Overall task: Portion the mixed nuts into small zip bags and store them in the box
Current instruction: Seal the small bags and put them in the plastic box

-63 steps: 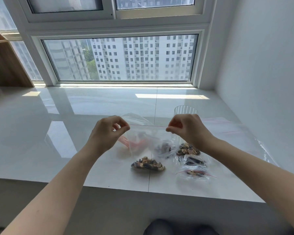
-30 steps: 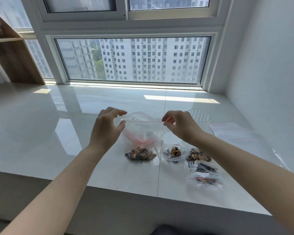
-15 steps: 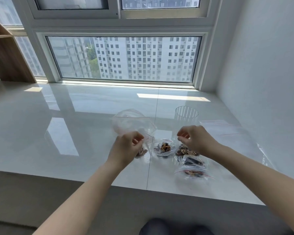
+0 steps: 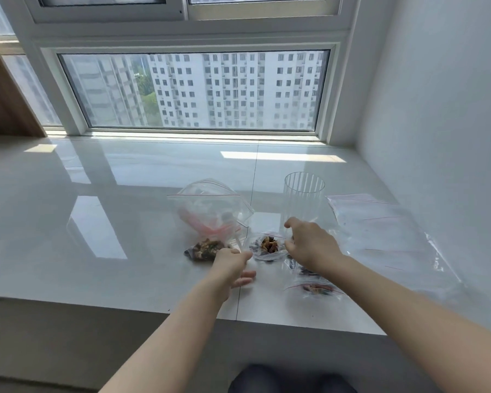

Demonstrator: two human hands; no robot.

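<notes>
While over nuts, both hands (image 4: pixel 233 265) low.

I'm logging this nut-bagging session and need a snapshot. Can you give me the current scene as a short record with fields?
surface: glossy white sill below a window
loose nuts: pile beside the left hand
big bag: large zip bag, open, behind the pile
bag in work: small bag with nuts, at the right hand
filled bags: two more under the right forearm
container: clear ribbed cup, upright, looks empty
spare bags: flat stack on the right
</notes>
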